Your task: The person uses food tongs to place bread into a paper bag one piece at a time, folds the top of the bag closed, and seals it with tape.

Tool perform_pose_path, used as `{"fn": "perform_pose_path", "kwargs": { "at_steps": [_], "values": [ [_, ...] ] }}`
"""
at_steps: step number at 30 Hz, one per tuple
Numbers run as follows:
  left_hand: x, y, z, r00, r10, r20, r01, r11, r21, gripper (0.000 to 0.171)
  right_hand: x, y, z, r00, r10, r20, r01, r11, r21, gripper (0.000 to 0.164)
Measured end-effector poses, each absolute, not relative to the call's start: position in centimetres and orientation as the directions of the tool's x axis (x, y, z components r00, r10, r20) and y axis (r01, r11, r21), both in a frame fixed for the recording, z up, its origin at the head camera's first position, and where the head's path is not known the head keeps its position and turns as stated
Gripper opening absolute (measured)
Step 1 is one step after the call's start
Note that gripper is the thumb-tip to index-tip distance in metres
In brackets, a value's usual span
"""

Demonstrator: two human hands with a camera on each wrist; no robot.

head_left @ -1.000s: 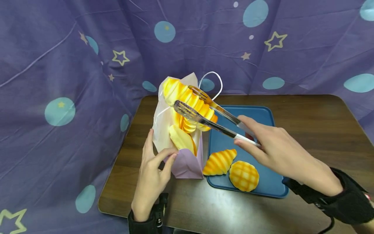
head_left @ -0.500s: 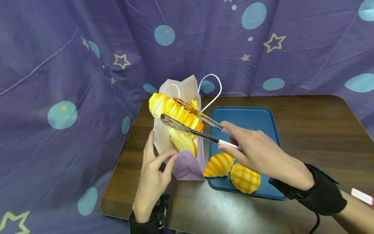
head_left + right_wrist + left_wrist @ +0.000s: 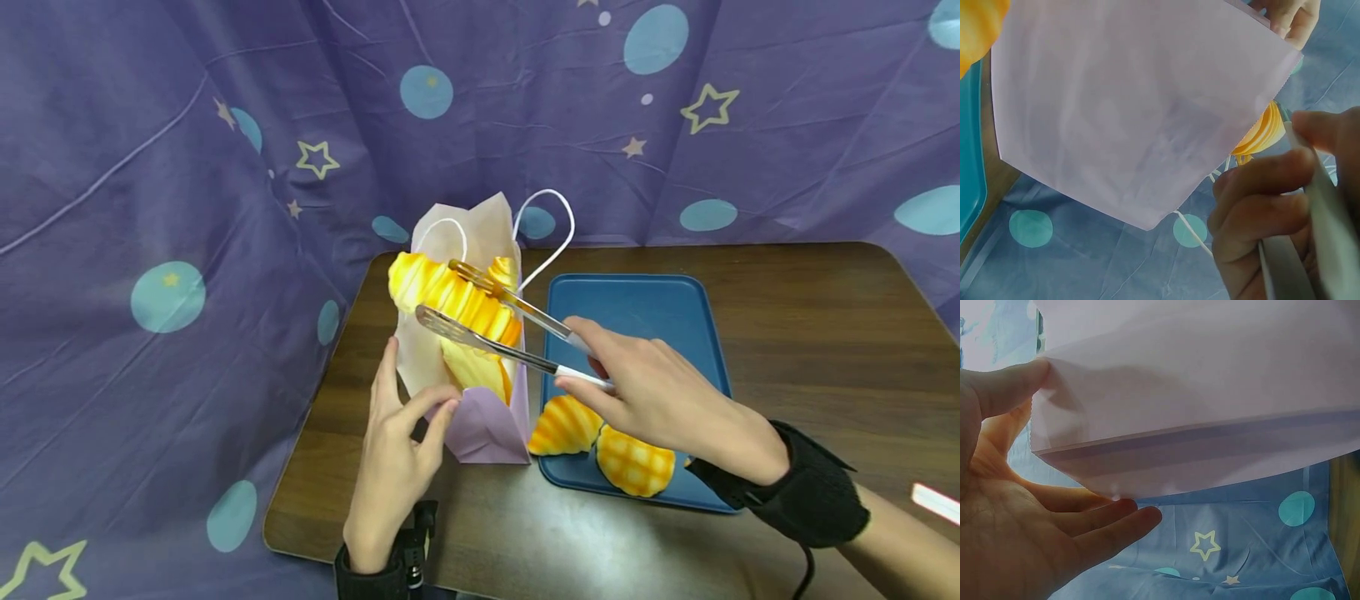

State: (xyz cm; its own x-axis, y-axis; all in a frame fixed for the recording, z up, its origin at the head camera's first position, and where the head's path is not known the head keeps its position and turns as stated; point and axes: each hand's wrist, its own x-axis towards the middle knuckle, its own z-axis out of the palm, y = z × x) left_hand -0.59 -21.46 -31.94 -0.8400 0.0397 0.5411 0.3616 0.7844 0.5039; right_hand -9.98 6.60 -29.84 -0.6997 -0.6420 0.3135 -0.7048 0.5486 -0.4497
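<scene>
The right hand (image 3: 660,400) grips a pair of metal tongs (image 3: 498,329) by their white handles, fingers curled round them, and the tongs clamp a long ridged yellow-orange bread (image 3: 450,296). The bread sits tilted over the open mouth of a pale lilac paper bag (image 3: 480,421), its left end jutting past the bag's near edge, its right end above the opening. Inside the bag another yellow bread (image 3: 472,371) already fills much of the mouth and lies directly under the clamped one, and a further piece (image 3: 501,268) shows near the back wall.

The left hand (image 3: 393,467) steadies the bag: the left wrist view shows the thumb (image 3: 1007,384) pressed on the bag's wall (image 3: 1197,400) and the fingers (image 3: 1116,525) reaching straight under its lower corner, a loose grip that pinches the paper. The bag's white cord handles (image 3: 551,225) stand up behind the tongs.

Just right of the bag, touching or nearly touching it, lies a blue tray (image 3: 645,312) on the dark wooden surface (image 3: 817,333). At the tray's near end rest a shell-ridged bun (image 3: 562,425) and a cross-hatched round bun (image 3: 633,462), side by side and partly covered by the right hand. A purple curtain with stars and dots (image 3: 225,125) hangs behind and to the left. A black wrist strap (image 3: 806,492) wraps the right forearm.
</scene>
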Motion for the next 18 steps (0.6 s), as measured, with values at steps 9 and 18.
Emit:
{"fn": "perform_pose_path", "kwargs": {
  "at_steps": [9, 18],
  "values": [
    [-0.66, -21.47, -31.81, -0.839, 0.039, 0.543, 0.359, 0.788, 0.5, 0.009, -9.98, 6.64, -29.9, -0.723, -0.637, 0.267, -0.677, 0.576, -0.458, 0.052],
    [-0.66, -21.48, -31.78, -0.839, 0.041, 0.543, 0.36, 0.789, 0.497, 0.009, -9.72, 6.88, -29.85, -0.741, -0.626, 0.243, -0.649, 0.575, -0.498, 0.06]
  ]
}}
